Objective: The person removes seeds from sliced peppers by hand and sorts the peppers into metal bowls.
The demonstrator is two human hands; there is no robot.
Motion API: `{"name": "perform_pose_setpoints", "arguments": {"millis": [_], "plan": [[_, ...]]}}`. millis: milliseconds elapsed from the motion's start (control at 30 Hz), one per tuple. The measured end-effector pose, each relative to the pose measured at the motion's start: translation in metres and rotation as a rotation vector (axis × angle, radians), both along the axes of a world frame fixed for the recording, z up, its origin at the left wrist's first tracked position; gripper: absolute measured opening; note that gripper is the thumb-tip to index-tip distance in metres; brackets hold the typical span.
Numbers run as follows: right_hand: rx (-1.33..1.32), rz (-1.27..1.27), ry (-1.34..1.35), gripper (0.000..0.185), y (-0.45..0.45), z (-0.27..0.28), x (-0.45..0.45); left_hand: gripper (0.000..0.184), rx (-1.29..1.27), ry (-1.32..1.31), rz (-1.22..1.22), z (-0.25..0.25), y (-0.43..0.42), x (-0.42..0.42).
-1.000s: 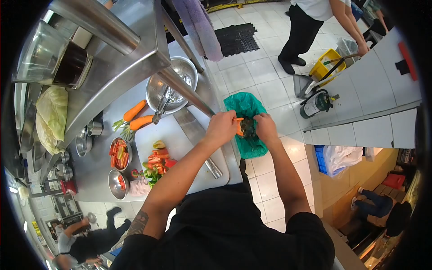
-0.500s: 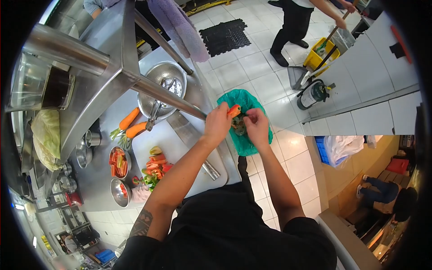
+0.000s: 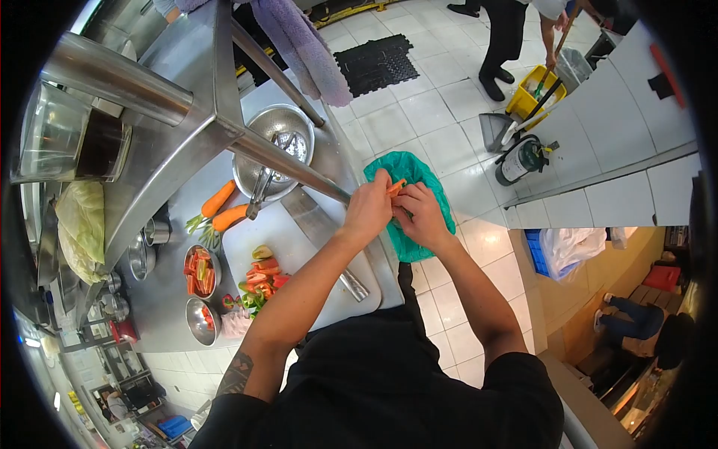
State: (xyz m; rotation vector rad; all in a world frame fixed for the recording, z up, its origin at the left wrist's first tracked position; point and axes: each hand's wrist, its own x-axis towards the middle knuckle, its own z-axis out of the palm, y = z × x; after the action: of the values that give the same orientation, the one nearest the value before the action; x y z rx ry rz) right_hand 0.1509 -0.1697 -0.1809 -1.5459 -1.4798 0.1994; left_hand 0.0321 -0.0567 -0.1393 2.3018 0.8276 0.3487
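Observation:
Over a green-lined bin (image 3: 441, 202), my left hand (image 3: 369, 207) is closed around an orange-red vegetable piece (image 3: 396, 188). My right hand (image 3: 420, 215) meets it there, its fingers bent in against the piece. What the right fingertips pinch is too small to tell. Left of the bin, a cleaver (image 3: 318, 224) lies across the white cutting board (image 3: 340, 303). Cut red pepper pieces (image 3: 262, 275) and green bits are heaped on the board. Beside it stand a bowl of red strips (image 3: 200, 271) and a smaller bowl (image 3: 202, 322).
Two whole carrots (image 3: 218, 198) lie near a large metal bowl (image 3: 275, 150) with tongs. A steel shelf post (image 3: 288, 162) crosses above the counter. Further off, a person holds a stick over a yellow bucket (image 3: 535, 93), near a fire extinguisher (image 3: 520, 161).
My right hand has come up against the vegetable piece, which now shows less between my hands. The person by the yellow bucket has shifted right.

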Motion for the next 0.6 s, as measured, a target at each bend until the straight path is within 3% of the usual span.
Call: {"name": "perform_pose_setpoints", "arguments": {"millis": [100, 167, 300, 400, 467, 600], "plan": [[-0.034, 0.067, -0.032, 0.020, 0.000, 0.010, 0.003, 0.017, -0.005, 0.041, -0.025, 0.003, 0.001, 0.001], [-0.071, 0.105, -0.209, 0.016, 0.000, 0.010, 0.006, 0.016, -0.012, 0.047, -0.039, 0.008, 0.000, 0.000], [-0.104, 0.117, -0.281, 0.017, -0.001, -0.017, 0.016, 0.017, -0.015, 0.052, -0.090, 0.008, 0.000, -0.002], [-0.130, -0.038, -0.263, 0.019, 0.001, -0.026, 0.018, 0.018, 0.010, 0.073, -0.095, 0.010, 0.003, -0.004], [-0.165, -0.277, -0.325, 0.018, -0.002, -0.019, 0.018, 0.019, 0.012, 0.088, -0.076, 0.012, 0.004, -0.003], [-0.022, -0.080, -0.059, 0.016, -0.004, -0.005, 0.003, 0.021, -0.010, 0.079, -0.067, 0.005, 0.004, -0.006]]}}
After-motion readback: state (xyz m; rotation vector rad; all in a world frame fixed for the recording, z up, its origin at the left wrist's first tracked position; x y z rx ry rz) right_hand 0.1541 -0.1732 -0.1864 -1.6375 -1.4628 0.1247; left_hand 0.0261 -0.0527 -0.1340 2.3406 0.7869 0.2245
